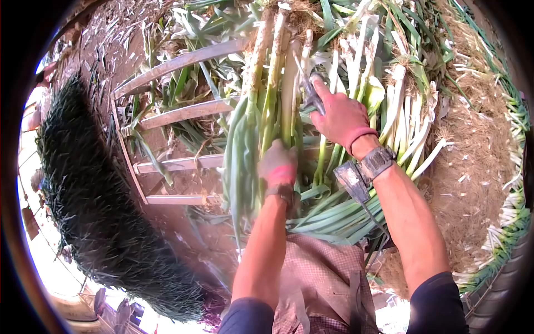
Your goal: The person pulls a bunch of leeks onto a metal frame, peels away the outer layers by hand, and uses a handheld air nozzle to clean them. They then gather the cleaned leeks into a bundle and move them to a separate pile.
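My left hand, in a pink glove, grips a bunch of long green onions around the middle of their stalks. The white stems and dry roots point away from me, the green leaves hang toward my lap. My right hand, also gloved, holds a small dark blade or tool against the white stems of that bunch. A watch-like band sits on my right wrist, and a flat metal tool hangs beside it.
A wooden slatted frame lies on the left under loose leaves. More green onions are piled on the right on straw-covered ground. A dark bristly mat curves along the left. My checked apron covers my lap.
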A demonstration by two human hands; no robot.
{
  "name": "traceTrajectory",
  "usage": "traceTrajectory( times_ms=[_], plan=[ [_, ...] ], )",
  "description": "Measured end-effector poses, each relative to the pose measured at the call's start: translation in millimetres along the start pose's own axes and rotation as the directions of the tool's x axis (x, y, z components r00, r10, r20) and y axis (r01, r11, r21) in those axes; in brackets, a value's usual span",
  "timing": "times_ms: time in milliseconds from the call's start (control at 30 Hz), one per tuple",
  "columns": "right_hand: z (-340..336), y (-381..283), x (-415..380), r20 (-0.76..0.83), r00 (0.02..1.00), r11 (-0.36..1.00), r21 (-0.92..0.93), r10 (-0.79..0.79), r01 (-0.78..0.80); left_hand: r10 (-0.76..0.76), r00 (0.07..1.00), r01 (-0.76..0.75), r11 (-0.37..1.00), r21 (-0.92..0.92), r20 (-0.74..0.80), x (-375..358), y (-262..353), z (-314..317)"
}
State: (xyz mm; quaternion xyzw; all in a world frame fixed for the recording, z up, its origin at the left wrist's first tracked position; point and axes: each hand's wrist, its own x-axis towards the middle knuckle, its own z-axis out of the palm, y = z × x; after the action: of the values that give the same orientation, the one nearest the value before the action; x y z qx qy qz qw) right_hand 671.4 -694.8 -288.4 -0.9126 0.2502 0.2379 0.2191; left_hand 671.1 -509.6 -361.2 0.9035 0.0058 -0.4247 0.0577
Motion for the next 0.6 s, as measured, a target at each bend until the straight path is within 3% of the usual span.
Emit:
traceTrajectory(
  times_ms=[167,233,300,367,433,500,600],
  plan=[
    [-0.5,5.4,-12.4,-0.017,0.999,0.999,0.018,0.031,-0.03,-0.03,0.999,0.028,0.998,0.053,0.034,2.7,14.4,-14.5],
    [3.0,12.4,-34.1,0.068,0.998,1.0,0.021,0.018,-0.02,0.06,0.99,-0.064,0.997,0.029,0.126,-2.6,15.8,-23.4],
    [-3.0,13.3,-65.4,0.065,0.998,0.997,0.076,0.007,-0.011,0.098,0.989,-0.102,0.994,0.033,0.107,-13.4,16.1,-31.7],
    [-9.0,14.8,-99.0,0.277,0.958,0.992,0.086,0.068,-0.095,0.151,0.965,-0.154,0.988,-0.005,0.213,-26.4,21.2,-48.2],
    [-2.6,29.2,-139.6,0.266,0.963,0.99,0.12,0.045,-0.079,0.17,0.957,-0.164,0.986,-0.044,0.237,-38.7,22.9,-49.8],
    [-3.4,40.7,-174.8,0.256,0.966,0.986,0.154,0.021,-0.062,0.248,0.933,-0.2,0.96,-0.198,0.262,-45.0,22.3,-31.6],
    [-13.8,51.2,-211.6,0.059,0.994,0.974,0.202,0.095,-0.105,0.313,0.895,-0.301,0.95,-0.087,0.318,-69.9,44.5,-12.1]
  ],
)
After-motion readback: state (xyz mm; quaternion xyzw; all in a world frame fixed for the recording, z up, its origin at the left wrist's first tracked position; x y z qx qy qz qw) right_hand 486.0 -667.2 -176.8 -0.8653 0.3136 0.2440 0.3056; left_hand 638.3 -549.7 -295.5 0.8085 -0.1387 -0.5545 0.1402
